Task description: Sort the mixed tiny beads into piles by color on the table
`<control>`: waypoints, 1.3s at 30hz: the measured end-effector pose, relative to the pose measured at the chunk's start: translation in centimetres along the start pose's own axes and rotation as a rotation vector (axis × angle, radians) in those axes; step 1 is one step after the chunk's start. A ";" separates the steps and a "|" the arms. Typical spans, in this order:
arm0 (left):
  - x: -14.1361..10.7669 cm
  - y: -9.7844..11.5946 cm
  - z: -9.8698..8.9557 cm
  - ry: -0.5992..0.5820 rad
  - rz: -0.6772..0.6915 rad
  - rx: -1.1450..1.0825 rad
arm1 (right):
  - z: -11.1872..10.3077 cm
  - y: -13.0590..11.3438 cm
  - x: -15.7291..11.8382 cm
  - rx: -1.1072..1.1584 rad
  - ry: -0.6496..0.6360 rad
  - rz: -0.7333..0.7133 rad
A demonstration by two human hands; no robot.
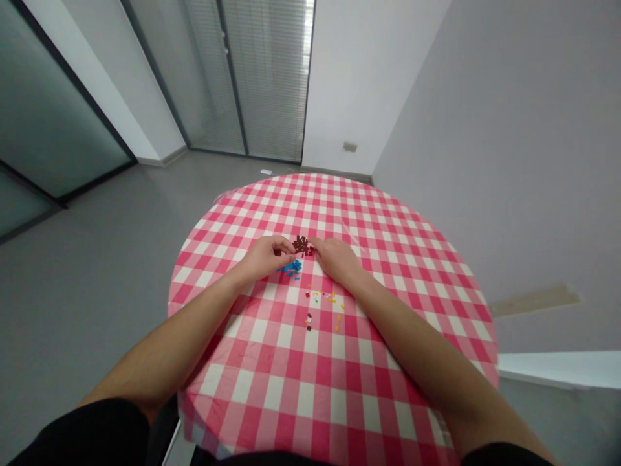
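Observation:
A small pile of dark brown building-brick-like pieces (300,243) lies on the checked tablecloth between my hands. Just nearer to me is a heap of blue pieces (293,266). My left hand (266,258) curves in from the left, its fingertips beside both heaps, thumb and fingers apart with nothing visible between them. From the right, my right hand (334,257) reaches the edge of the brown pile with its index finger stretched out; its other fingers are mostly hidden. Tiny yellow pieces (332,299) and a few red, white and green ones lie scattered closer to me.
A red-and-white checked cloth (388,310) covers the round table. Two small dark pieces (309,328) lie near a yellow piece (338,328) on its near half. Beyond stand a glass partition with blinds (272,77) and a pale wall (509,142).

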State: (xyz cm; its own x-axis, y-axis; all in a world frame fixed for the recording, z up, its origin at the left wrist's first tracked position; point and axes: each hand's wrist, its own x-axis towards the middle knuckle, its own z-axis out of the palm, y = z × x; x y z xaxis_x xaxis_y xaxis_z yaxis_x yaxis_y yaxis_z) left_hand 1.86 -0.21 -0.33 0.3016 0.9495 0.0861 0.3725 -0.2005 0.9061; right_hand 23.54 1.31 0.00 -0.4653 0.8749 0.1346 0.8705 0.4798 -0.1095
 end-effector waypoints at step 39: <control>-2.0 2.7 1.8 -0.691 0.349 0.203 | -0.1 -0.6 0.2 0.037 -0.080 0.009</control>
State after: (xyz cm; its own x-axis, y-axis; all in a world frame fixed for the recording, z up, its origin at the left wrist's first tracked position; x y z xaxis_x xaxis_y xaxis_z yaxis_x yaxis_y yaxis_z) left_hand 3.83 -3.14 1.21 0.8813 0.4724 0.0145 0.2884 -0.5618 0.7754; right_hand 22.95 1.22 0.15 -0.4703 0.8808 0.0547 0.8687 0.4730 -0.1473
